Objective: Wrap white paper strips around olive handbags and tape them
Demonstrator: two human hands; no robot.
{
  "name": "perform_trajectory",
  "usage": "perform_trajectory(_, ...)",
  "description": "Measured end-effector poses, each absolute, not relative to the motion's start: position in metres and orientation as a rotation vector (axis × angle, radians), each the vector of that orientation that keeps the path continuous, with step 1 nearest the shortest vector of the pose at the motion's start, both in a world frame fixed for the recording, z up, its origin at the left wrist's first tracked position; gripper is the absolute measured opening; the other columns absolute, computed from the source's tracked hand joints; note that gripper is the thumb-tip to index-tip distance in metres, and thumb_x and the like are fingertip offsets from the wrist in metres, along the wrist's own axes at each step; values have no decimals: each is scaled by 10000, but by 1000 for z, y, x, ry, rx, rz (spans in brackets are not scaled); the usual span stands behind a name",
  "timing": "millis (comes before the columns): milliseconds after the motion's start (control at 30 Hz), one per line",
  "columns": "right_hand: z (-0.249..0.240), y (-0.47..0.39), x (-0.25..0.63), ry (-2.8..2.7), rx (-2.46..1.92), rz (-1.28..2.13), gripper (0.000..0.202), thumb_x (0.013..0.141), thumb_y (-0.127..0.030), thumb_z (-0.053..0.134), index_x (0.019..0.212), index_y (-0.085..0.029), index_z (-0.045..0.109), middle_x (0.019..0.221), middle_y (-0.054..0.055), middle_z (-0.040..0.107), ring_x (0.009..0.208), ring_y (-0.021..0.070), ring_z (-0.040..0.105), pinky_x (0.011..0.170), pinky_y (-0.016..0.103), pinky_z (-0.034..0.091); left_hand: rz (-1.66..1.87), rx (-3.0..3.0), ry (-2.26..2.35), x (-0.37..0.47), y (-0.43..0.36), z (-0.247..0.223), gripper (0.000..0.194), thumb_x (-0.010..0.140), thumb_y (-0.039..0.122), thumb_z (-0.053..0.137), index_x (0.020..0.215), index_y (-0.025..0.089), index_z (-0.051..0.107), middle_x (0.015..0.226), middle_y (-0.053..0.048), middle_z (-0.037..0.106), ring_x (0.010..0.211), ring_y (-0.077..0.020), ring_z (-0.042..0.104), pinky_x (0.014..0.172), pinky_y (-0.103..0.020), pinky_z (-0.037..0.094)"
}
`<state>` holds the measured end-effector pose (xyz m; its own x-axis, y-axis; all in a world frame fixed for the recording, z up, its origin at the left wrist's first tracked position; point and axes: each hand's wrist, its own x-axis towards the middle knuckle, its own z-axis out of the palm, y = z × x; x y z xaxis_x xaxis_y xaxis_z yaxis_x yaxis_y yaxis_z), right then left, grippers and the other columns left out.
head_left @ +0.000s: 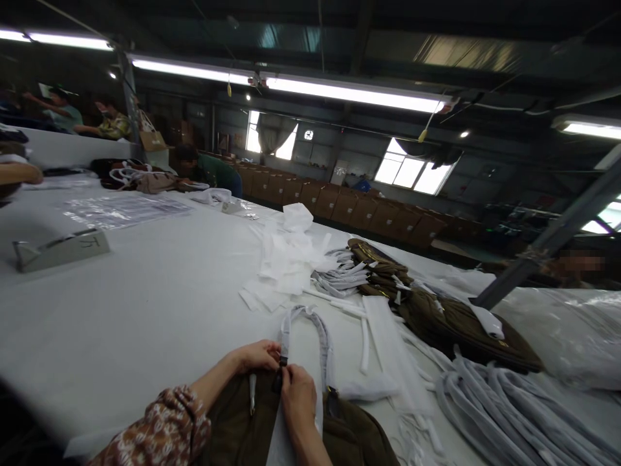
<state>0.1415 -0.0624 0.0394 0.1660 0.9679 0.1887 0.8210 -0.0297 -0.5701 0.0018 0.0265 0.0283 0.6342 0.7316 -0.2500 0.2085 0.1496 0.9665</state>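
A dark brown fabric bag [361,433] lies at the table's near edge, close to my body. Its looped handle [324,340], wrapped in pale grey-white covering, stretches away from me across the table. My left hand [257,357] pinches the left end of that handle from the left, where a dark fitting joins the bag. Just below and to the right, my right hand [299,396] has its fingers closed at the same dark fitting. A silvery zip pull [253,393] shows on the bag left of my hands. What lies between the fingertips is partly hidden.
White paper sheets [286,252] are heaped beyond the bag. To the right are stacked brown bags [451,323], wrapped grey handles [514,408] and clear plastic [557,330]. A metal post [548,236] slants at right. A bent sign [65,249] stands left; people work farther off.
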Motion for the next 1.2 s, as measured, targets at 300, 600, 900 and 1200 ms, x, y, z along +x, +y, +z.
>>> perform_trajectory(300, 44, -56, 146, -1686, -1798, 440, 194, 834, -232, 489, 792, -198, 675, 763, 86, 702, 708, 226, 631, 630, 290, 377, 513, 1407, 1016, -5, 32, 21, 192, 697, 199, 716, 815, 150, 573, 540, 92, 509, 455, -79, 420, 500, -225, 332)
perform_trajectory(600, 55, -44, 148, -1725, -1493, 613, 249, 860, -277, 460, 839, -202, 696, 819, 55, 712, 763, 200, 636, 710, 275, 432, 816, 1456, 831, -9, 15, 53, 296, 697, 235, 630, 971, 178, 531, 671, 79, 489, 615, -82, 437, 623, -224, 341)
perform_trajectory(900, 47, -47, 148, -1672, -1454, 644, 254, 879, -328, 467, 774, -190, 653, 745, 42, 685, 670, 181, 599, 633, 266, 409, 855, 1241, 751, 5, 11, 33, 435, 725, 288, 643, 1095, 199, 433, 741, 66, 472, 599, -66, 436, 596, -214, 378)
perform_trajectory(1200, 46, -44, 149, -1658, -1415, 717, 252, 863, -362, 497, 728, -189, 623, 695, 9, 639, 655, 161, 549, 613, 253, 384, 787, 1257, 793, -1, 12, 41, 455, 705, 328, 660, 1105, 215, 474, 812, 44, 492, 694, -90, 516, 663, -236, 450)
